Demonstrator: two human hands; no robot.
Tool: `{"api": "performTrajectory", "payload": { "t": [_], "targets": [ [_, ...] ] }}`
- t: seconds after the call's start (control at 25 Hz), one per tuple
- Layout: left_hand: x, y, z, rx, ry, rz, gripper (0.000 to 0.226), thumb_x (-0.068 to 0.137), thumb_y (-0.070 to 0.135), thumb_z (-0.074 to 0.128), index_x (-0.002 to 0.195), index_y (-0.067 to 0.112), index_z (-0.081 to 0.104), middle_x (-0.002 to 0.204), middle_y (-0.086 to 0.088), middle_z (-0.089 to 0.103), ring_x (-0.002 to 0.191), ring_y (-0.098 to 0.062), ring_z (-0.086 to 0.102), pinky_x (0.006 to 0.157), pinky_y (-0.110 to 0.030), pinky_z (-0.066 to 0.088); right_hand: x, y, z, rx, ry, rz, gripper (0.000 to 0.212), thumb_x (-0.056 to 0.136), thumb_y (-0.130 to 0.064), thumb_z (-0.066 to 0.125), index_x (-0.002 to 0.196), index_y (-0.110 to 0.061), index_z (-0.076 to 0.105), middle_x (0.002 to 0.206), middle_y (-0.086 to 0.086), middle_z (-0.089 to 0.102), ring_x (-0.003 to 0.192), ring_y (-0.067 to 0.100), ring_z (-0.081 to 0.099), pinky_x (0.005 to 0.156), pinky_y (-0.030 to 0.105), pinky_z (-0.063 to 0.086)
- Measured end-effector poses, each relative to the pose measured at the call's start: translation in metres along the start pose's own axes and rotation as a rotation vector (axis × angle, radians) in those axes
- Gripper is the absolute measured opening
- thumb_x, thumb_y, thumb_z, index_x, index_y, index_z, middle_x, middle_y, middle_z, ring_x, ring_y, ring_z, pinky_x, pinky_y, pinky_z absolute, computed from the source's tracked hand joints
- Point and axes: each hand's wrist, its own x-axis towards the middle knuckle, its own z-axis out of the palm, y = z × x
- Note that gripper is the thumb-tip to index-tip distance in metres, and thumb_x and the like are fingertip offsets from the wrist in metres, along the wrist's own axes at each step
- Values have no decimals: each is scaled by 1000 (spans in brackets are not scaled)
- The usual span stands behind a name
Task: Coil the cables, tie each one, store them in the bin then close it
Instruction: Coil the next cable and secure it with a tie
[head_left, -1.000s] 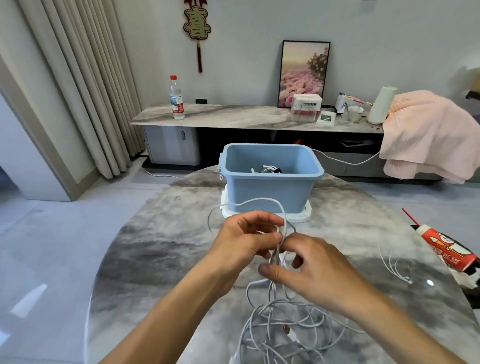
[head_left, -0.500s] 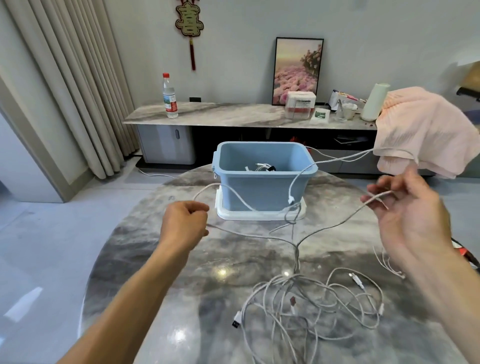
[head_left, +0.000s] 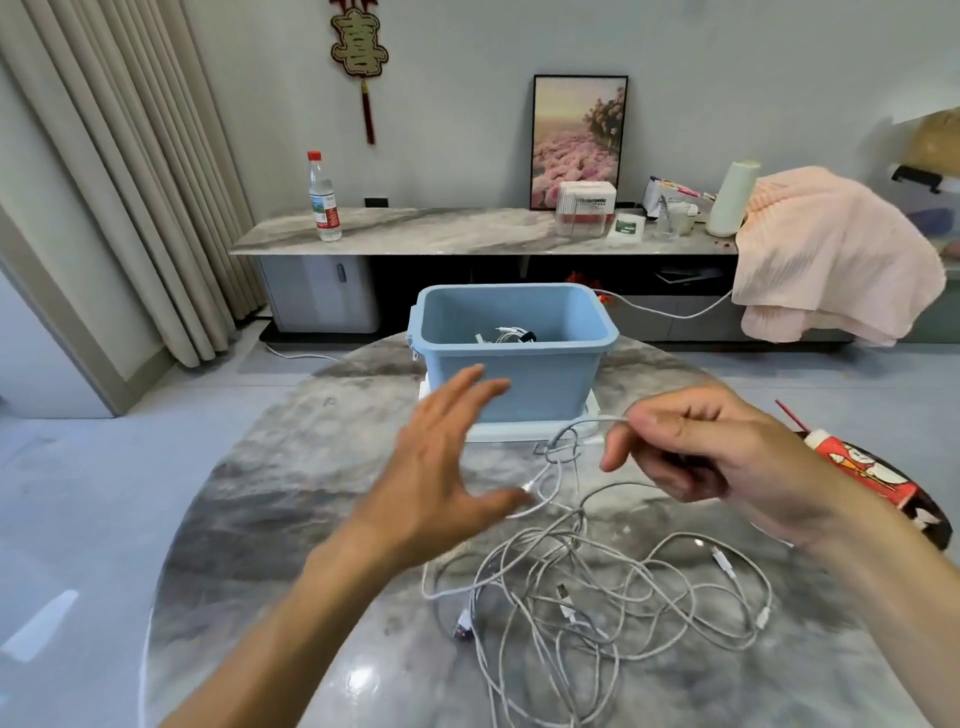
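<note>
Your right hand (head_left: 691, 457) is pinching the knotted cable (head_left: 563, 447) before the bin (head_left: 511, 358); your left hand (head_left: 447, 467), fingers spread, is hovering just beside the knot.

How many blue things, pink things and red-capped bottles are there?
Blue: 1, the bin
Pink: 1, the cloth
Red-capped bottles: 1, the bottle
Total: 3
</note>
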Motion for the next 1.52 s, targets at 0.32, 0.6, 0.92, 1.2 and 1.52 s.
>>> {"api": "performTrajectory", "payload": {
  "t": [0.32, 0.6, 0.92, 1.2, 1.52],
  "targets": [
    [7, -2, 2, -570, 143, -230, 38, 82, 35, 73, 68, 1, 62, 54, -19, 49, 49, -17, 45, 44, -31, 40, -4, -9, -36, 772, 453, -288, 13, 70, -29, 50, 62, -19, 51, 49, -6, 30, 41, 10, 17, 40, 24, 20],
    [5, 15, -25, -1079, -8, -365, 23, 76, 30, 55, 58, 17, 57, 51, 4, 21, 45, -10, 11, 42, -20, 10, 7, 48, -38, -445, 863, 367, 34, 92, -17, 53, 125, -14, 58, 127, 5, 60, 97, 22, 58, 88, 36, 46],
    [-2, 36, -14, -1139, -153, -418, 39, 93, 42, 59, 63, 16, 56, 53, 5, 20, 47, -9, 12, 41, -19, 16, 26, 22, 42, 16, 87, -186, 9, 85, -16, 71, 88, -11, 77, 59, -5, 60, 49, 8, 46, 51, 18, 37],
    [-4, 46, -15, -1533, -216, -227, 20, 95, 17, 45, 88, 10, 63, 57, 6, 36, 47, -6, 29, 73, -32, 41, 34, 23, 45, 213, 319, -76, 19, 81, -30, 66, 84, -15, 76, 50, -3, 39, 41, 5, 28, 41, 15, 20],
    [0, 44, -10, -1432, 244, -378, 20, 89, 24, 50, 104, 16, 61, 99, -3, 76, 108, -19, 68, 103, -49, 40, 29, 45, 103, -541, 272, -59, 17, 104, -27, 39, 104, -27, 56, 66, -5, 57, 60, 14, 54, 63, 42, 47]
  ]
}}
